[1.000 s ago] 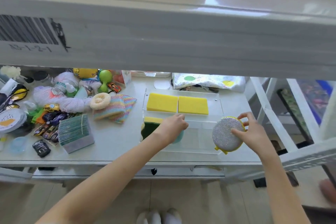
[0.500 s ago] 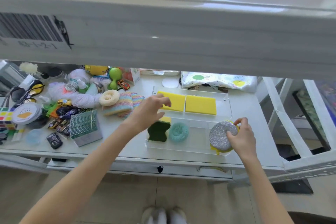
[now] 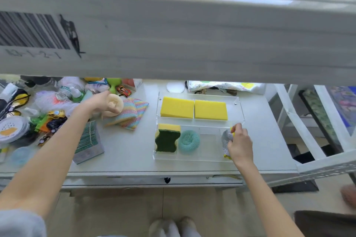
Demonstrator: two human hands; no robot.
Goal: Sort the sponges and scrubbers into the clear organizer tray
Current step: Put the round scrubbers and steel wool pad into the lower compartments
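**Two hands, two scrubbers: one going into the tray, one coming off the pile**

The clear organizer tray (image 3: 238, 106) sits on the bench (image 3: 127, 152), right of centre. Its far row holds two yellow sponges (image 3: 193, 109) side by side; its near row holds a green-and-yellow sponge (image 3: 167, 139) at the left end and a teal mesh scrubber (image 3: 189, 141) just beside it, with one bare compartment between that and the right end.

The silver scrubber (image 3: 227, 136) stands on edge in the rightmost near compartment, its long axis running near to far, a yellow backing showing at top and bottom. The right hand (image 3: 239, 143) lies directly on its right side, fingers curled round and pinching it; it looks partly lowered into the compartment, not yet released.

Well to the left, outside the tray, the left hand (image 3: 102, 104) is closed over a round cream loofah scrubber (image 3: 115, 106), which rests on the folded striped mesh cloths (image 3: 133, 112). The loofah appears gripped, though whether it has lifted clear of the cloths cannot be told.

The likely next move carries the loofah rightward to the bare compartment; the path crosses open bench, and only the tray's near-left wall and the green sponge stand near it. A stack of green scouring pads (image 3: 88, 140), toy cars and bottles crowd the left end.
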